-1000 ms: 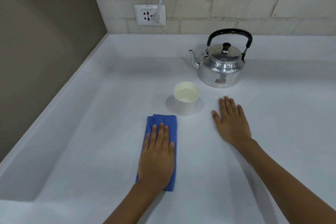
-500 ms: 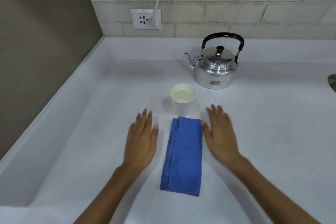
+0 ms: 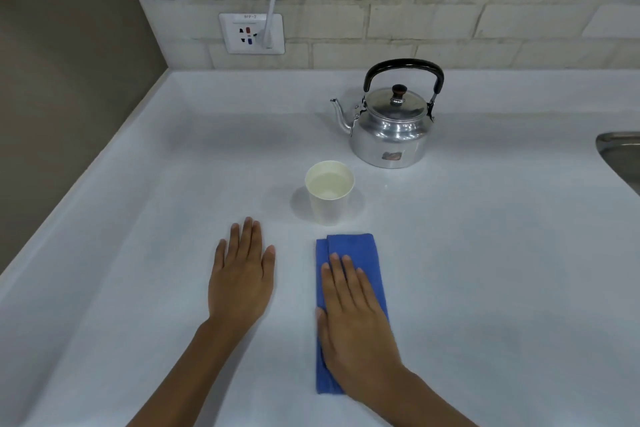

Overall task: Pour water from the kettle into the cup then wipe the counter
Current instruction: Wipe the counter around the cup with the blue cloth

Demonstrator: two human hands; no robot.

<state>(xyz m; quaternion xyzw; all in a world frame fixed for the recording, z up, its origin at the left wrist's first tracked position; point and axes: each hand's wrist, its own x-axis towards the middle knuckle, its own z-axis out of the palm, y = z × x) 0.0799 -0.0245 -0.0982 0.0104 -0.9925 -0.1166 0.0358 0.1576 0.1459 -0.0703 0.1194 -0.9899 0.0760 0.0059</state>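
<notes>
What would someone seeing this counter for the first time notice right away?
The bright blue cloth stands out first, folded long on the white counter with the right hand flat on top of it. Just beyond it stands a white paper cup holding water, and behind that, to the right, a shiny metal kettle with a black handle. The left hand lies flat on bare counter beside the cloth.

Two bare forearms, no sleeves; left hand (image 3: 240,282) and right hand (image 3: 356,322) without rings, watches, gloves; short plain nails.
</notes>
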